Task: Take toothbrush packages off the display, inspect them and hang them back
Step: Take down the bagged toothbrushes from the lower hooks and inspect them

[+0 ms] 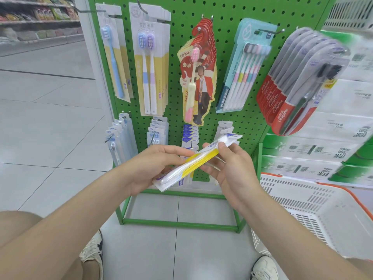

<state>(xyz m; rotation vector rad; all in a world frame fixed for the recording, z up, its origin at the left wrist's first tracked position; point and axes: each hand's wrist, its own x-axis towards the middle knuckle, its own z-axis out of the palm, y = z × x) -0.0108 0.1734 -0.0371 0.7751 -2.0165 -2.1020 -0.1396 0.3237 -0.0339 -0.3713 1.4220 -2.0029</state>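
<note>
Counts: 1 green perforated metal pegboard rack (181, 23). The upper row has 5 hook stacks:
- slim card packs with 1 blue brush (115, 61)
- yellow-card packs with 2 white brushes (150, 67)
- red figure-shaped cards with 1 pink brush (198, 81)
- teal multi-brush packs (244, 67)
- red-and-grey Colgate packs (298, 83), blurred, swung out toward the camera at right of frame

The lower row has 4 stacks of small pale blister packs (158, 130), partly hidden behind the hands.

There is 1 white slotted plastic basket with an orange rim (292, 190) at lower right. Green-and-white stacked paper-goods packs (323, 150) sit behind it. 2 pale sneakers (92, 251) show at the bottom edge.

Room: shop aisle with a pale grey tiled floor (50, 128). Blurred stocked shelves (38, 15) are at upper left. The rack stands on a green tube base on the floor.

Hands: 1 flat clear-and-yellow toothbrush package with a white brush (193, 162) is off the hooks. It sits centre frame in front of the lower row, tilted with its high end to the right. The left hand (159, 166) grips the low end, fingers curled over the top face. The right hand (228, 168) pinches the high end, thumb on top and fingers underneath. Both hands are closed on the package.
</note>
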